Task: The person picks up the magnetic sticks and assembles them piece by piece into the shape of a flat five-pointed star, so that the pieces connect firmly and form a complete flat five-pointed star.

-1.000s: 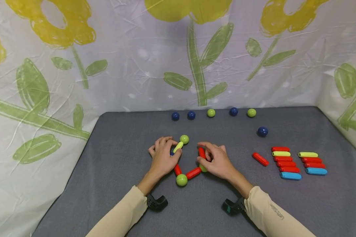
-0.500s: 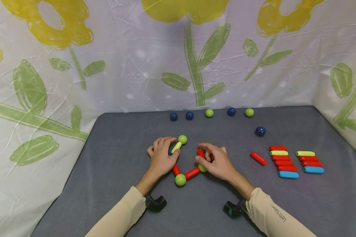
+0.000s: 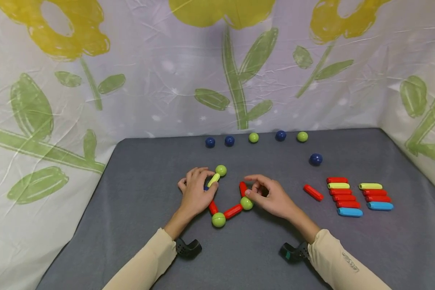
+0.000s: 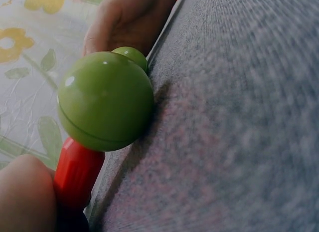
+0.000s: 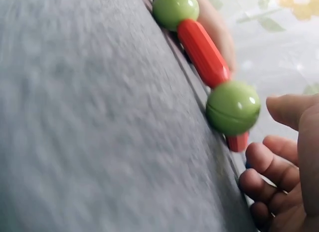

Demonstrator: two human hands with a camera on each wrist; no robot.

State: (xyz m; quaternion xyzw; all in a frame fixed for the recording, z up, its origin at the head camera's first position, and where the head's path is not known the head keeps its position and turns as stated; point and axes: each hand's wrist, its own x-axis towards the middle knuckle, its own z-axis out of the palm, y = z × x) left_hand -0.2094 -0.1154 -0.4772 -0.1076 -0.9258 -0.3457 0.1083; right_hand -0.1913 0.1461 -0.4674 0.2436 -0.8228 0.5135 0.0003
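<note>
Rods and balls form an open-topped shape on the table. My left hand (image 3: 193, 192) pinches the yellow rod (image 3: 214, 179) between thumb and fingers; a blue ball (image 3: 206, 188) at its lower end is mostly hidden. A green ball (image 3: 221, 170) tips that rod. A red rod (image 3: 213, 207) runs down to the front green ball (image 3: 218, 220), joined by another red rod (image 3: 233, 211) to the right green ball (image 3: 246, 203). From it a red rod (image 3: 243, 189) points away. My right hand (image 3: 275, 198) is just right of it, fingers loosely bent and holding nothing; the right wrist view shows a gap.
Blue balls (image 3: 229, 141) and green balls (image 3: 302, 136) line the back of the grey table (image 3: 148, 161). Another blue ball (image 3: 315, 159) sits nearer. To the right lie a loose red rod (image 3: 313, 192) and two stacks of rods, including blue rods (image 3: 349, 212).
My right hand has let go of the right red rod and green ball and drawn slightly right. My left hand keeps its hold. The head view has shifted a little.
</note>
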